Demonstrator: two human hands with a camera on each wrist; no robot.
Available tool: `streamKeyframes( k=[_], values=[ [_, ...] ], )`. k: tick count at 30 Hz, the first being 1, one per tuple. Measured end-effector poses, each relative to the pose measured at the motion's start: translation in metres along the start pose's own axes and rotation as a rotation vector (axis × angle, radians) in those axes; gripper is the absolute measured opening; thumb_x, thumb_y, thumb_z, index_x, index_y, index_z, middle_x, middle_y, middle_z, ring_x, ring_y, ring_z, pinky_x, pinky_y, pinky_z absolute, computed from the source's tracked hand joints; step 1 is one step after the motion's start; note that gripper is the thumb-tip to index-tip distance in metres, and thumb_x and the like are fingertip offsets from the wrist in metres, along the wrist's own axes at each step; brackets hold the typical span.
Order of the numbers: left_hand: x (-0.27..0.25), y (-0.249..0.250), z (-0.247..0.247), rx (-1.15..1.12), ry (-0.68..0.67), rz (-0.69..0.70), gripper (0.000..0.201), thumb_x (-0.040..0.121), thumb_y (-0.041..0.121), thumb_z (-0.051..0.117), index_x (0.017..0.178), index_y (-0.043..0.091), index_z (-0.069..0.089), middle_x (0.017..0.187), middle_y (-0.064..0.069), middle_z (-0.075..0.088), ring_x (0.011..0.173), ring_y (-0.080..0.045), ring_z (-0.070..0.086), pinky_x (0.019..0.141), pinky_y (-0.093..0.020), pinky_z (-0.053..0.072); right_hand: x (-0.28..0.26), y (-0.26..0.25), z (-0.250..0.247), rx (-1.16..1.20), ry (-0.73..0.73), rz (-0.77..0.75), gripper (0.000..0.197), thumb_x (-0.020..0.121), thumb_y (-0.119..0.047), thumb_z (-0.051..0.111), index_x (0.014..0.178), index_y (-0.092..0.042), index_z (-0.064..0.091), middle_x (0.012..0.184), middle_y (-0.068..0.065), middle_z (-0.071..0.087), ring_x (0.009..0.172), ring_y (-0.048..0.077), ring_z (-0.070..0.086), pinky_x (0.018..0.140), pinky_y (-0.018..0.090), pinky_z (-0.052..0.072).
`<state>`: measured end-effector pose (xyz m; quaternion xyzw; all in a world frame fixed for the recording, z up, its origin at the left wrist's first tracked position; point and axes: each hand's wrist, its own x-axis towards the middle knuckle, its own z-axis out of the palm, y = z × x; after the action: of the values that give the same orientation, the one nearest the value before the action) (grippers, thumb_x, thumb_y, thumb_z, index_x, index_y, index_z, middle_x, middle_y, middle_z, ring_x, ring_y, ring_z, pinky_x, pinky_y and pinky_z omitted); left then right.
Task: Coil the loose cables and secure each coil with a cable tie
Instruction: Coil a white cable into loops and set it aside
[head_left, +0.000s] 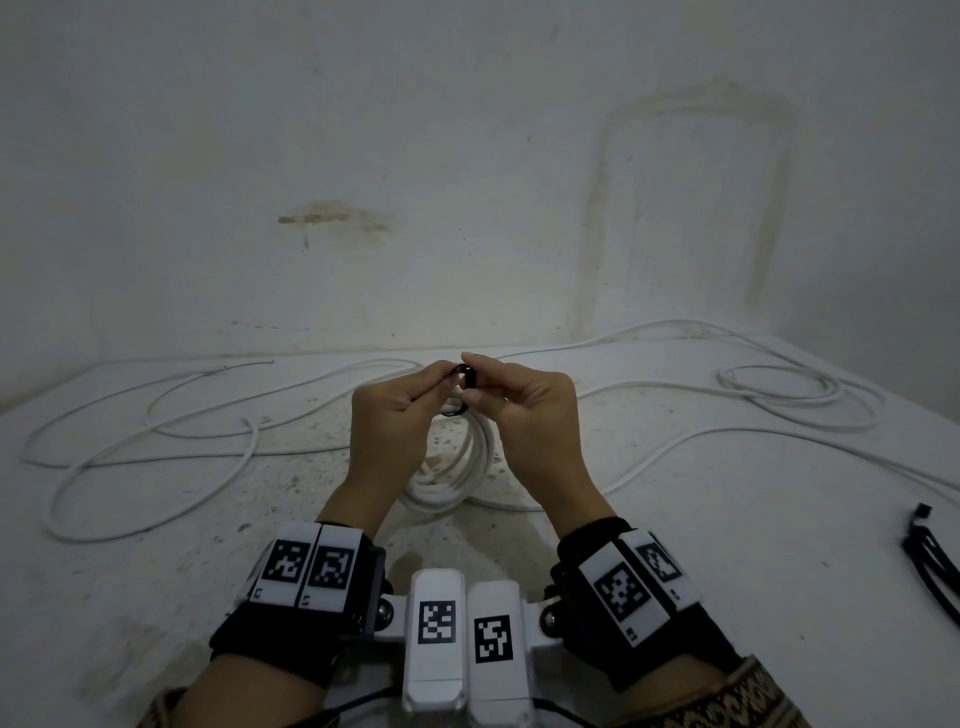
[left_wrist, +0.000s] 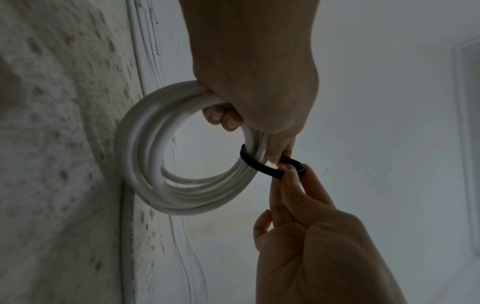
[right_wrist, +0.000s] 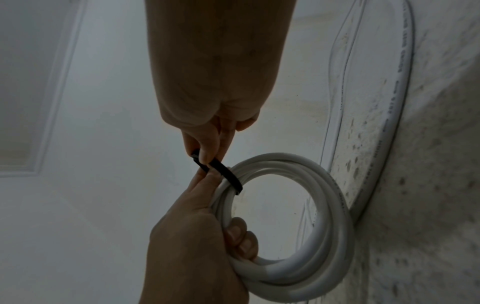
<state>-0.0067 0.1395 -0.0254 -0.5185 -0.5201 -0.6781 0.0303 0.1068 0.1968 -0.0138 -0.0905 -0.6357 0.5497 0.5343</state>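
A white cable coil (head_left: 457, 467) stands upright on the table between my hands. My left hand (head_left: 395, 415) grips the coil's upper part with curled fingers. In the left wrist view its thumb and forefinger also touch the black cable tie (left_wrist: 259, 166). The tie (head_left: 464, 375) is looped around the coil's strands near the top. My right hand (head_left: 530, 421) pinches the tie's free loop between thumb and forefinger. In the right wrist view the tie (right_wrist: 226, 174) crosses the coil (right_wrist: 324, 205) just above the left hand (right_wrist: 192, 236).
Loose white cable (head_left: 156, 431) sprawls in wide loops over the speckled table (head_left: 727, 545), trailing from the coil to both sides. A small loose loop (head_left: 779, 384) lies far right. Spare black ties (head_left: 930, 561) lie at the right edge. A stained wall (head_left: 467, 156) stands behind.
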Motion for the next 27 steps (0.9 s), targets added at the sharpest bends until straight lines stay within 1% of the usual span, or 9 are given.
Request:
streamKeyframes(
  k=[3, 6, 9, 14, 16, 19, 22, 24, 27],
  values=[
    [0.0006, -0.0025, 0.0001, 0.016, -0.003, 0.031, 0.031, 0.085, 0.003, 0.064, 0.110, 0.020, 0.061, 0.069, 0.035, 0.064, 0.072, 0.009, 0.064, 0.069, -0.011, 0.051, -0.0003, 0.0000, 0.0005, 0.000, 0.009, -0.006, 0.042, 0.077, 0.018, 0.062, 0.108, -0.009, 0.065, 0.086, 0.007, 0.070, 0.077, 0.010, 0.068, 0.075, 0.020, 0.055],
    [0.0007, -0.0032, -0.0005, 0.023, 0.001, 0.043, 0.030, 0.085, 0.005, 0.065, 0.108, 0.023, 0.063, 0.070, 0.035, 0.064, 0.072, 0.006, 0.065, 0.071, -0.017, 0.054, -0.0009, -0.0006, 0.0004, 0.000, 0.021, -0.014, 0.041, 0.076, 0.018, 0.063, 0.108, -0.009, 0.065, 0.086, 0.006, 0.070, 0.078, 0.010, 0.068, 0.077, 0.021, 0.055],
    [0.0004, -0.0034, -0.0006, 0.026, -0.004, 0.059, 0.030, 0.084, 0.004, 0.064, 0.106, 0.025, 0.063, 0.070, 0.035, 0.064, 0.074, 0.008, 0.065, 0.072, -0.014, 0.053, -0.0009, -0.0013, 0.0004, 0.009, 0.029, -0.006, 0.041, 0.076, 0.017, 0.063, 0.107, -0.009, 0.065, 0.083, 0.004, 0.070, 0.077, 0.009, 0.068, 0.077, 0.021, 0.055],
    [0.0002, -0.0070, -0.0001, 0.046, -0.005, 0.103, 0.030, 0.085, -0.001, 0.063, 0.112, 0.013, 0.059, 0.070, 0.038, 0.062, 0.074, 0.011, 0.064, 0.070, -0.010, 0.051, 0.0000, -0.0025, -0.0006, -0.007, -0.001, 0.014, 0.040, 0.076, 0.018, 0.062, 0.109, -0.005, 0.065, 0.082, 0.003, 0.070, 0.074, 0.005, 0.068, 0.072, 0.018, 0.054],
    [0.0004, -0.0062, -0.0004, 0.057, -0.009, 0.117, 0.031, 0.084, -0.002, 0.063, 0.112, 0.012, 0.058, 0.074, 0.036, 0.063, 0.075, 0.012, 0.064, 0.070, -0.009, 0.051, 0.0006, -0.0026, -0.0014, -0.027, -0.011, 0.025, 0.037, 0.077, 0.017, 0.063, 0.109, -0.002, 0.066, 0.081, 0.002, 0.070, 0.073, 0.003, 0.068, 0.071, 0.016, 0.054],
    [0.0009, -0.0063, -0.0012, 0.056, -0.008, 0.131, 0.033, 0.082, -0.005, 0.064, 0.111, 0.010, 0.058, 0.084, 0.025, 0.063, 0.079, 0.016, 0.062, 0.073, -0.006, 0.049, 0.0006, -0.0029, -0.0020, -0.067, -0.022, 0.020, 0.034, 0.078, 0.014, 0.063, 0.108, -0.001, 0.066, 0.083, 0.003, 0.069, 0.075, 0.002, 0.068, 0.071, 0.014, 0.053],
    [0.0004, -0.0068, -0.0022, 0.068, -0.007, 0.157, 0.032, 0.082, -0.005, 0.063, 0.110, 0.009, 0.059, 0.091, 0.018, 0.064, 0.081, 0.015, 0.063, 0.075, -0.008, 0.050, 0.0008, -0.0039, -0.0031, -0.117, -0.015, -0.019, 0.025, 0.081, 0.007, 0.064, 0.105, 0.003, 0.068, 0.086, 0.005, 0.070, 0.074, -0.002, 0.066, 0.071, 0.012, 0.051],
    [-0.0007, -0.0067, -0.0020, 0.064, -0.009, 0.174, 0.031, 0.081, -0.004, 0.062, 0.109, 0.009, 0.060, 0.090, 0.014, 0.066, 0.080, 0.013, 0.064, 0.075, -0.010, 0.051, 0.0013, -0.0040, -0.0038, -0.182, -0.011, -0.059, 0.021, 0.082, 0.005, 0.065, 0.103, 0.003, 0.069, 0.087, 0.007, 0.070, 0.071, -0.006, 0.065, 0.071, 0.010, 0.050],
    [-0.0004, -0.0051, -0.0010, 0.071, -0.019, 0.198, 0.030, 0.081, -0.004, 0.061, 0.108, 0.008, 0.060, 0.084, 0.021, 0.067, 0.077, 0.012, 0.064, 0.072, -0.010, 0.051, 0.0004, -0.0039, -0.0042, -0.282, -0.025, -0.106, 0.021, 0.082, 0.005, 0.065, 0.102, 0.002, 0.070, 0.084, 0.001, 0.068, 0.070, -0.011, 0.062, 0.070, 0.006, 0.048]
  ],
)
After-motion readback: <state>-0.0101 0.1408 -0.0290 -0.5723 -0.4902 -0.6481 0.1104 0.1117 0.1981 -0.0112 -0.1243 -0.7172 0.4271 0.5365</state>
